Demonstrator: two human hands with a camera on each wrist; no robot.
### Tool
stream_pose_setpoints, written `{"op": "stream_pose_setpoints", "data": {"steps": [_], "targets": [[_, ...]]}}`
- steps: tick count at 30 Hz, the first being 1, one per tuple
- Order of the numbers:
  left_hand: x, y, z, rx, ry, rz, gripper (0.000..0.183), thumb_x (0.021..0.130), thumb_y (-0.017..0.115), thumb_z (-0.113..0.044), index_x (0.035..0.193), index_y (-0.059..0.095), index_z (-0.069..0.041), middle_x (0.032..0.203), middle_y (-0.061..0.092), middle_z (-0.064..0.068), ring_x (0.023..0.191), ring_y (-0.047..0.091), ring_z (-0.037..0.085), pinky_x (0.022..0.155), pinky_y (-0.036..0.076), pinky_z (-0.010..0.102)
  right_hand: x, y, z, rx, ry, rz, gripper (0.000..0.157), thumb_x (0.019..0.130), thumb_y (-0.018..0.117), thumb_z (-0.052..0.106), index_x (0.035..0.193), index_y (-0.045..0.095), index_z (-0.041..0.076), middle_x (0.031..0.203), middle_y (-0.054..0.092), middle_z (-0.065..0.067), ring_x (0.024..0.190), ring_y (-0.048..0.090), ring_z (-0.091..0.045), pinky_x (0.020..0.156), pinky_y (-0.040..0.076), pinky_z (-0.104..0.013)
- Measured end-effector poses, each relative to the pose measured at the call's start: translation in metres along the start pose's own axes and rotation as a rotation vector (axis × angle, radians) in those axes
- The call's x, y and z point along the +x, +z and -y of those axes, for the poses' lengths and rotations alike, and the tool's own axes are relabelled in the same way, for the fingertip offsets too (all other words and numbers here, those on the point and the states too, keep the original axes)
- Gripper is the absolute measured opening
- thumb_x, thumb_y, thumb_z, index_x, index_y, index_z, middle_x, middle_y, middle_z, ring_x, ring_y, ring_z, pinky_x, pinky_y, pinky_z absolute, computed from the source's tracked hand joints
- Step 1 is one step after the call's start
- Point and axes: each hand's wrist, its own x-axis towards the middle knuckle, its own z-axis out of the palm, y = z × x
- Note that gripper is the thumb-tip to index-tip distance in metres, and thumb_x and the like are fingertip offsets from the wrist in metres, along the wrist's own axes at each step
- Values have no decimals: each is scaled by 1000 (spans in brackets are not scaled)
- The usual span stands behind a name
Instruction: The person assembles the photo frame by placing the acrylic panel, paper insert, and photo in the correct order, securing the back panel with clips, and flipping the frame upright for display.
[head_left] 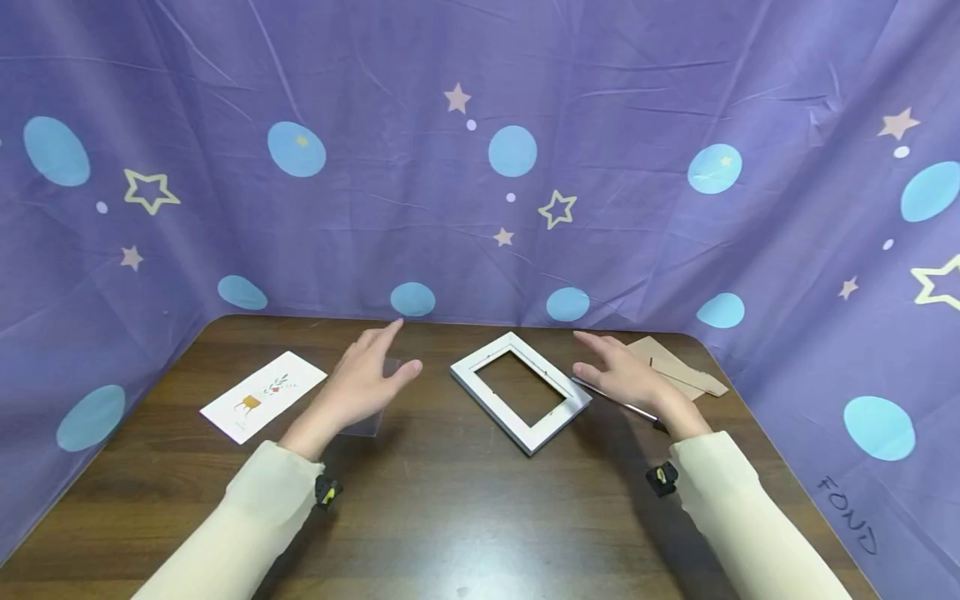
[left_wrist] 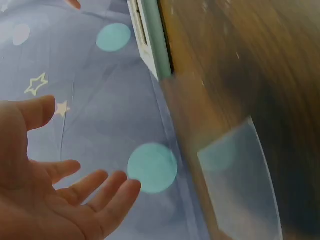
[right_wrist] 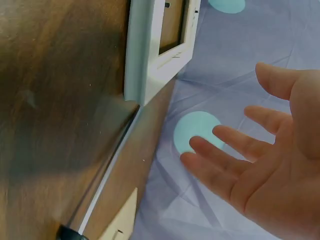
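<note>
Fingers spread and relaxed, my left hand [head_left: 360, 379] hovers above a clear rectangular sheet [head_left: 367, 421], holding nothing. That sheet lies on the table and shows better in the left wrist view [left_wrist: 240, 180]. My right hand [head_left: 626, 375], also empty with loose fingers, is over a thin metal rod with a dark handle [head_left: 637, 412]. Between the hands lies a white picture frame [head_left: 487, 404], its centre opening showing the wood and small dark tabs along the inner edge. The rod's tip reaches the frame's right corner.
A white card with a deer and leaf print [head_left: 262, 396] lies at the left. Brown backing board [head_left: 675, 367] with a flap sits at the right rear. Behind the brown wooden table [head_left: 450, 517] hangs a purple curtain [head_left: 375, 167] with stars and blue dots.
</note>
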Motion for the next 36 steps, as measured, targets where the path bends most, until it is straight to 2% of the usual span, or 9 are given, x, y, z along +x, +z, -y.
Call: {"op": "stream_pose_setpoints", "data": {"steps": [5,10,12,15,18,21,30,36], "targets": [[12,22,-5,-156,-84,45,70,106,62,-39,160,38,-1,144,55,27,123,62,45,103,55,61,13,3,-4,43,54,30,57,109,60,25,158,46,0,142,62,-28,135,56,-45,116,46,-62],[22,48,-11,-234,-208,58,54,102,66,-30,143,50,1,123,72,22,110,70,38,100,58,55,27,15,-9,55,76,35,44,107,60,21,145,60,-1,133,70,-25,128,64,-41,110,52,-57],[24,58,-14,-274,-257,64,48,100,67,-26,137,53,2,115,74,20,99,75,34,94,62,49,32,22,-12,38,82,33,41,107,60,19,140,63,-4,129,71,-25,124,66,-41,107,55,-56],[26,70,-19,-372,-320,91,43,98,67,-21,131,53,3,108,73,19,81,77,28,77,67,38,37,32,-17,-2,94,39,39,106,60,18,137,65,-5,125,73,-24,119,68,-39,103,57,-55],[27,81,-25,-465,-364,120,40,96,68,-15,127,52,6,102,70,20,75,75,26,66,68,31,39,41,-22,-20,119,42,38,105,61,17,136,66,-6,122,74,-22,116,68,-37,102,57,-53],[26,88,-30,-523,-391,152,38,94,68,-11,123,50,8,96,68,21,71,73,25,62,68,30,40,47,-26,-42,127,40,37,104,62,17,133,68,-5,119,75,-20,113,69,-34,100,58,-52],[24,105,-45,-572,-410,246,23,97,69,-10,108,54,3,84,65,13,60,67,16,58,66,28,41,58,-28,-62,121,38,25,102,69,14,123,74,3,107,78,-13,103,71,-30,93,59,-49],[23,109,-49,-618,-421,246,21,98,67,-9,107,52,2,84,66,15,58,65,15,56,66,27,41,59,-22,-38,156,63,21,102,69,14,120,73,5,106,78,-12,99,69,-27,91,58,-47]]}}
